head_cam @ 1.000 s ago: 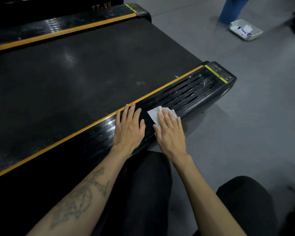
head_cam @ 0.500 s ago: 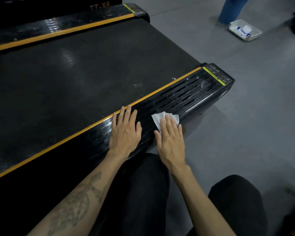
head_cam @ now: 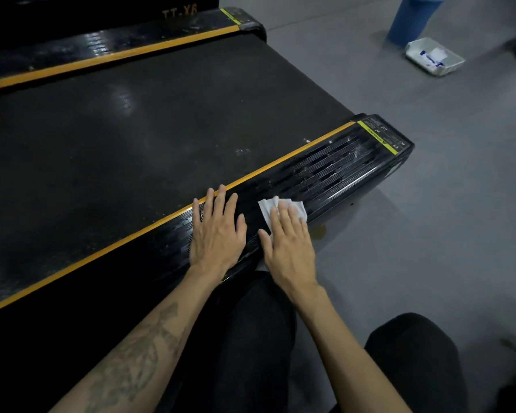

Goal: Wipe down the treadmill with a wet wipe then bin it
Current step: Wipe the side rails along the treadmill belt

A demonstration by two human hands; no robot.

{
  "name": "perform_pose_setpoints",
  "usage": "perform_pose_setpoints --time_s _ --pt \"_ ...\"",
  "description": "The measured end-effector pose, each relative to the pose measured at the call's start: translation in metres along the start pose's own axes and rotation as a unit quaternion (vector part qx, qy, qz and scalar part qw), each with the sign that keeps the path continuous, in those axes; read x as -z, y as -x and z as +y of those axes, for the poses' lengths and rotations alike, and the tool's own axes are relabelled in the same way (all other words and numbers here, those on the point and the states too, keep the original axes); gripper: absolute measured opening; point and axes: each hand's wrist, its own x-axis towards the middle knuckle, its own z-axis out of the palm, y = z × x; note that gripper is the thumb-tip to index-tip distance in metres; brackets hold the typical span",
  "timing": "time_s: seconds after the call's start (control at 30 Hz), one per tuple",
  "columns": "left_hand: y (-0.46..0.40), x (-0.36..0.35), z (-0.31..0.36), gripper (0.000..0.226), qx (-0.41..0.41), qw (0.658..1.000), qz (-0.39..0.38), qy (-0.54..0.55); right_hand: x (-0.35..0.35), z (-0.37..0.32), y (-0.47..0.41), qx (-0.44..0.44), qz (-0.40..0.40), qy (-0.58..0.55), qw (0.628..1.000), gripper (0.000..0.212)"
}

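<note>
Right hand [head_cam: 291, 245], fingers flat, presses the wipe [head_cam: 268, 207] onto the treadmill [head_cam: 319, 171] near rail; left hand [head_cam: 216, 231], fingers spread, braces beside.

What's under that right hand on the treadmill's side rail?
A white wet wipe, pressed flat on the black side rail by the right hand. Its far edge shows; the rest is covered.

Grey floor [head_cam: 429, 234] carrying a black treadmill [head_cam: 131, 129] with orange-edged side rails. Far right: blue bin [head_cam: 411, 16], white wipe pack [head_cam: 434, 56] just beside it, both directly on floor.
</note>
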Motion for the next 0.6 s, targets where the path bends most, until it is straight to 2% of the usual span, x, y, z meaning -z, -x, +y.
perform_pose_setpoints --time_s 0.1,0.27,0.47,0.6 --pt "0.001 0.000 0.000 0.055 0.004 1.000 0.003 -0.003 0.003 0.013 -0.017 0.031 -0.006 0.009 0.999 0.065" --pt "0.000 0.001 0.001 0.056 0.015 1.000 -0.002 -0.003 0.002 0.003 0.002 -0.035 0.000 0.003 0.999 0.065" --pt "-0.001 0.000 0.001 0.056 0.011 1.000 -0.002 -0.013 0.007 0.006 -0.025 0.044 -0.035 0.018 0.998 0.066" --pt "0.000 0.000 0.001 0.056 0.008 1.000 -0.005 -0.016 0.005 0.009 -0.011 -0.007 -0.004 0.012 1.000 0.061"
